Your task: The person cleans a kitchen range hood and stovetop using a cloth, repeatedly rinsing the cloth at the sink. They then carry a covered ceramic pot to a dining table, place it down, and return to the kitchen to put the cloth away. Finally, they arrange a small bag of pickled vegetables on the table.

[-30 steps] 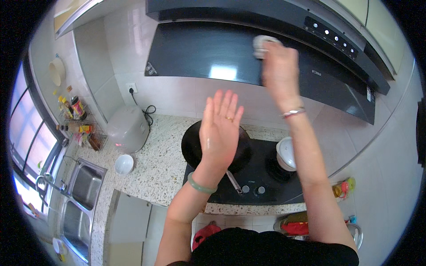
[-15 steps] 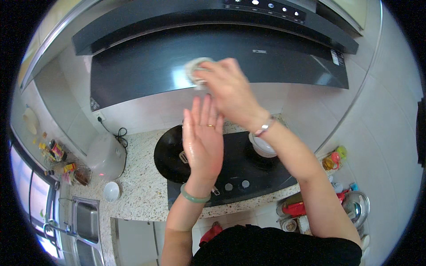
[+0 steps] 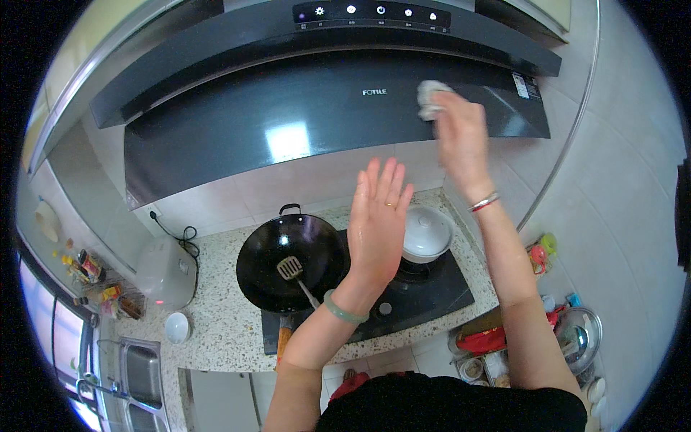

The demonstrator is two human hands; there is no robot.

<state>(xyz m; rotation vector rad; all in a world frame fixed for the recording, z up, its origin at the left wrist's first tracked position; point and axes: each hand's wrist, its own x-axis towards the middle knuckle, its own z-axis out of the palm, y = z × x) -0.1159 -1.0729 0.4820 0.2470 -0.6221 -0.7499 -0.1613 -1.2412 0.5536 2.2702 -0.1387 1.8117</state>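
Observation:
A pale crumpled cloth (image 3: pixel 432 99) is in my right hand (image 3: pixel 464 137), held against or close to the dark glossy front of the range hood (image 3: pixel 331 108), right of its middle. My right hand is slightly blurred. My left hand (image 3: pixel 378 230) is raised below the hood with fingers stretched and palm showing, holding nothing. Behind it lies the black gas stove (image 3: pixel 432 291). On the stove's left stands a black wok (image 3: pixel 252 255) with a slotted spatula (image 3: pixel 290 268) in it. A white lidded pot (image 3: pixel 430 234) sits on the right burner, partly hidden by my left hand.
On the speckled counter (image 3: pixel 216 331) at left are a white appliance (image 3: pixel 167 273) with a cord and a small white bowl (image 3: pixel 178 327). A steel sink (image 3: pixel 142 371) lies at the far left, below several bottles (image 3: pixel 90 266). A glass lid (image 3: pixel 579 338) leans low on the right.
My right hand with the cloth has moved right along the hood front. My left hand has also shifted right, uncovering more of the wok. The view has shifted slightly.

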